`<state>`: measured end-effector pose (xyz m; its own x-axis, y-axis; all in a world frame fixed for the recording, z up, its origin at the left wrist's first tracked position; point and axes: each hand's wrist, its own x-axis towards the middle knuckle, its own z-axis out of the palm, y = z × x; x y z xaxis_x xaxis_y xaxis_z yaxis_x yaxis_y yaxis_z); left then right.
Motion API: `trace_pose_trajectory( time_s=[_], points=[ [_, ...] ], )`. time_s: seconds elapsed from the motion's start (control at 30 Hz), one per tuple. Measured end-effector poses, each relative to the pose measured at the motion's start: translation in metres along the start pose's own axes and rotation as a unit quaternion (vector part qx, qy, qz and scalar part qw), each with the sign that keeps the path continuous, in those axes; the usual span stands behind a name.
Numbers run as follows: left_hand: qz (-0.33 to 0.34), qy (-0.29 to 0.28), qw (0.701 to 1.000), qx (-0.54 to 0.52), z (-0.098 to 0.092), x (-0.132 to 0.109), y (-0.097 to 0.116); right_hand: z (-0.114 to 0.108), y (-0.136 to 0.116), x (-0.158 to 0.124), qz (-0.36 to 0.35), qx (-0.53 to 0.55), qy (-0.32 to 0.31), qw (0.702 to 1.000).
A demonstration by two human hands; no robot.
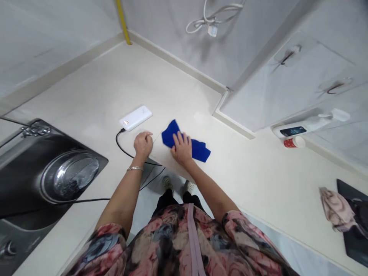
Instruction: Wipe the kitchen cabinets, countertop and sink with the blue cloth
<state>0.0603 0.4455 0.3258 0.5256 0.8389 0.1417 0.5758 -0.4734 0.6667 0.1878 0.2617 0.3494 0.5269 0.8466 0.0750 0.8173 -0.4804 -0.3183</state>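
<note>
- The blue cloth (199, 149) is lying on the pale worktop (178, 88), near its front edge and right in front of the person.
- The right hand (182, 149) is resting palm down across the middle of the cloth, its fingers stretching out over the fabric rather than gripping it; parts of the cloth are showing on both sides of this hand.
- The left hand (143, 145) is curling into a loose fist at the worktop's edge, standing apart from the right hand and just left of the cloth; whether anything is sitting inside the fist, I cannot tell.
- A bracelet (135, 168) is circling the left wrist.
- A white power bank (136, 117) is lying just beyond the left hand, and a black cable (120, 147) is running from its end, curving past the left wrist and over the edge.
- On the left, a dark metal sink (24, 165) is holding a round, shiny vessel (47, 184).
- A yellow pipe (123, 23) is standing in the far corner, while a white cord (212, 30) is hanging in a loop against the wall.
- On the right, a white device (313, 123) is leaning near the wall, with a red and white cup (290, 143) lying just beside it.
- Farther right, a pink cloth (337, 209) is lying crumpled by a flat black object (358, 245).
</note>
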Motion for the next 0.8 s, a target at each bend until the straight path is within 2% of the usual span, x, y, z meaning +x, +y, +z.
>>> trace_pose_trajectory(
  time_s=[0.07,0.13,0.23,0.33,0.4,0.47,0.53,0.6,0.63,0.7,0.77,0.8],
  points=[
    [0.005,-0.001,1.000,0.004,-0.002,-0.002,0.001,-0.002,-0.011,-0.032,-0.079,0.020,-0.020,0.996],
    [0.016,-0.007,1.000,0.004,-0.007,-0.005,0.003,-0.009,-0.005,-0.069,-0.134,0.031,-0.039,0.990],
    [0.028,-0.013,1.000,0.005,-0.014,-0.007,0.006,-0.026,0.027,-0.127,-0.171,0.028,-0.057,0.983],
    [0.020,-0.013,1.000,0.009,-0.017,-0.006,0.009,-0.046,0.073,-0.189,-0.148,-0.014,-0.067,0.987],
    [0.008,-0.014,1.000,0.014,-0.018,-0.005,0.011,-0.057,0.108,-0.234,-0.084,-0.067,-0.062,0.992],
    [-0.007,-0.022,1.000,0.021,-0.019,-0.005,0.014,-0.065,0.146,-0.278,0.016,-0.127,-0.046,0.991],
    [-0.024,-0.035,0.999,0.033,-0.021,-0.006,0.017,-0.071,0.184,-0.314,0.139,-0.169,-0.005,0.976],
    [-0.044,-0.050,0.997,0.050,-0.022,-0.005,0.021,-0.074,0.218,-0.333,0.262,-0.177,0.047,0.947],
    [-0.056,-0.056,0.995,0.060,-0.022,-0.003,0.023,-0.075,0.232,-0.333,0.326,-0.172,0.070,0.927],
    [-0.082,-0.068,0.991,0.082,-0.021,0.003,0.026,-0.075,0.252,-0.316,0.450,-0.153,0.108,0.873],
    [-0.107,-0.078,0.986,0.104,-0.019,0.013,0.027,-0.074,0.259,-0.279,0.539,-0.137,0.142,0.819],
    [-0.117,-0.081,0.983,0.115,-0.017,0.019,0.027,-0.074,0.259,-0.255,0.559,-0.131,0.156,0.803]
  ],
)
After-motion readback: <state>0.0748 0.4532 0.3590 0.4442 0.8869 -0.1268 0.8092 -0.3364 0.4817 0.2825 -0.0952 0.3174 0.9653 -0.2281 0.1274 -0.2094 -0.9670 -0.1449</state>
